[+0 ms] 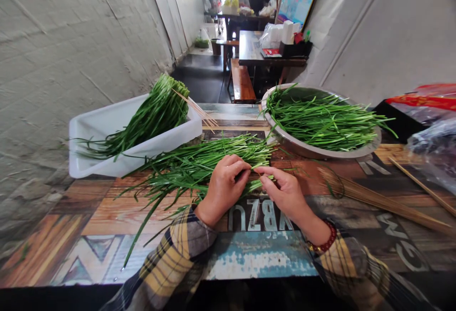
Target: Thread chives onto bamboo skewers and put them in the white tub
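Okay, patchwork-print table (260, 259) fills the foreground. White tray (190, 133) at left, with a slanted bundle of green stalks (153, 111) in it; steel bowl (302, 148) at right, heaped with more greens (324, 121). Loose pile (210, 156) lies on the table between them, partly behind the hands. Pile looks long, thin, glossy, dark green, paler at the right ends; a few strays trail toward the near edge. Thin sticks (377, 197) fan out right of the hands. Left hand (226, 183) curled, thumb and forefinger narrow; right hand (288, 192) narrow too, tips pointing at the left's. Can't tell what they pinch, too fine. Step in hand seems fingertip work at the pile's pale ends; next move probably calls for a light, exact pinch.
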A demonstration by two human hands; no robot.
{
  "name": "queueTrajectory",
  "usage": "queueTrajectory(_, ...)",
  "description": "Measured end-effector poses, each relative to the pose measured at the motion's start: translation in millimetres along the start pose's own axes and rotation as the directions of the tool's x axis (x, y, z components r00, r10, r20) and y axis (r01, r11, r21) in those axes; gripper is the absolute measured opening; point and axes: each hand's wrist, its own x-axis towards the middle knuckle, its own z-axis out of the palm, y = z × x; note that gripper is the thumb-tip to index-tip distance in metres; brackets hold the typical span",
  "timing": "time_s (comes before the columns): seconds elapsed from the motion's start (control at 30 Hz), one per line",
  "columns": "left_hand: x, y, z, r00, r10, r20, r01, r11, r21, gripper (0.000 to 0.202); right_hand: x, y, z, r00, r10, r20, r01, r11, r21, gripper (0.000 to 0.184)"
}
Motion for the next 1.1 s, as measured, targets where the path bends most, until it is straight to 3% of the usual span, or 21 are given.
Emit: queueTrajectory(1.1,-0.2,-1.7,0.5,0.998,0.057,0.023,-0.056,0.997,-0.048,0.013,2.3,0.8,-2.8,0.998,0.019,0.053,-0.02,1.0,0.014,0.027)
